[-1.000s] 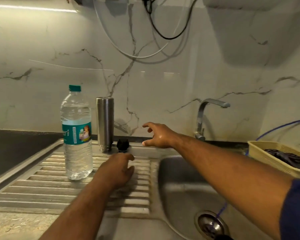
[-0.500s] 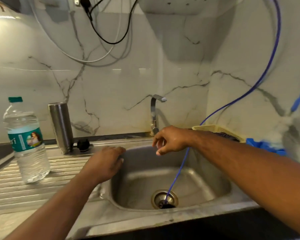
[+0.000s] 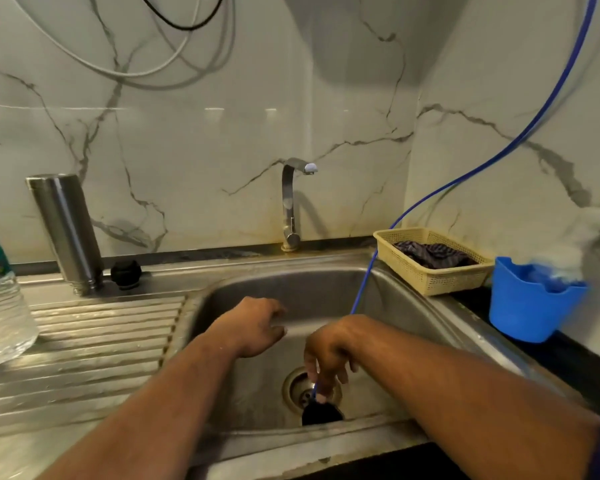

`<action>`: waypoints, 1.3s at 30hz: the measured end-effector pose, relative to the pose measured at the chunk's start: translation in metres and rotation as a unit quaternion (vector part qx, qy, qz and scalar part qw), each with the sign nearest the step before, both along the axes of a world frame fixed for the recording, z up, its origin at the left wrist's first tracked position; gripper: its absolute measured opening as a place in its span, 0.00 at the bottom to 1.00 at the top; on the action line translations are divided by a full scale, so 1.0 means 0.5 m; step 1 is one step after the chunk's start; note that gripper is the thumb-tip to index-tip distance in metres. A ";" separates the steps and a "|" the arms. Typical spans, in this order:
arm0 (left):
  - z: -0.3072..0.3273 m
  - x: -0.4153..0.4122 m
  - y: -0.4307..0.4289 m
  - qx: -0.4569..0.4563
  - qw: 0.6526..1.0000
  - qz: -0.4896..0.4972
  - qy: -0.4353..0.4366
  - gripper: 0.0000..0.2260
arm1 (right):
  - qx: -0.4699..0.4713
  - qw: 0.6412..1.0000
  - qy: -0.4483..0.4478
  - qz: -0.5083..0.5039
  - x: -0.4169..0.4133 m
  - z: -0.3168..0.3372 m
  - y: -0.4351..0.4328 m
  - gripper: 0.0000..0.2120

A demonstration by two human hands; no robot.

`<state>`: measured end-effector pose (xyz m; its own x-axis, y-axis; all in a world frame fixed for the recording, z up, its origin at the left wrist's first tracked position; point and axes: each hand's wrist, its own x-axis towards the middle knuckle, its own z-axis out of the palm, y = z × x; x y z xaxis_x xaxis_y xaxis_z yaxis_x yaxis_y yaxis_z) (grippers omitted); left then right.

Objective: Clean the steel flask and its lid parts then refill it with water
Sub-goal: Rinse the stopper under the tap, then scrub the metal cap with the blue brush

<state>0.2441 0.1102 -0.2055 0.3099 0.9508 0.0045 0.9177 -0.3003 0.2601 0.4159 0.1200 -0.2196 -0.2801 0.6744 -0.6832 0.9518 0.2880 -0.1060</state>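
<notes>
Flask (image 3: 66,233), steel, upright at back of drainboard (image 3: 94,344), left of sink basin (image 3: 388,306); black lid part (image 3: 125,274) just beside its base. Water bottle (image 3: 0,299) at far left edge of drainboard. Right hand (image 3: 328,351) low over drain, fingers pinched on blue tube (image 3: 465,174) end; dark object below, unclear. Left hand (image 3: 253,327) loosely curled, empty, near basin's left wall. Tap (image 3: 291,202) behind. Cream basket (image 3: 430,278) with cloth and blue cup (image 3: 527,306) on right counter.

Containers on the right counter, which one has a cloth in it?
The cream mesh basket beside the sink holds a dark cloth; the blue tub doesn't.
</notes>
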 end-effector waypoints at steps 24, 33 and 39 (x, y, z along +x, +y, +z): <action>-0.003 0.004 -0.012 -0.086 0.944 0.037 -0.316 0.16 | -0.098 0.838 0.449 -0.295 0.040 0.010 0.038 0.13; 0.032 0.020 -0.029 -0.101 0.914 -0.027 -0.393 0.20 | -0.192 0.768 0.519 -0.321 0.064 0.045 0.030 0.17; 0.013 0.018 -0.046 -0.192 0.916 0.154 -0.316 0.30 | 0.137 0.942 0.205 -0.229 0.071 0.031 0.004 0.11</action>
<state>0.2532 0.0870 -0.1991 0.0772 0.9618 -0.2626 0.5738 0.1725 0.8006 0.4515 0.1220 -0.2040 -0.1187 0.9237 -0.3643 0.8782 -0.0736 -0.4727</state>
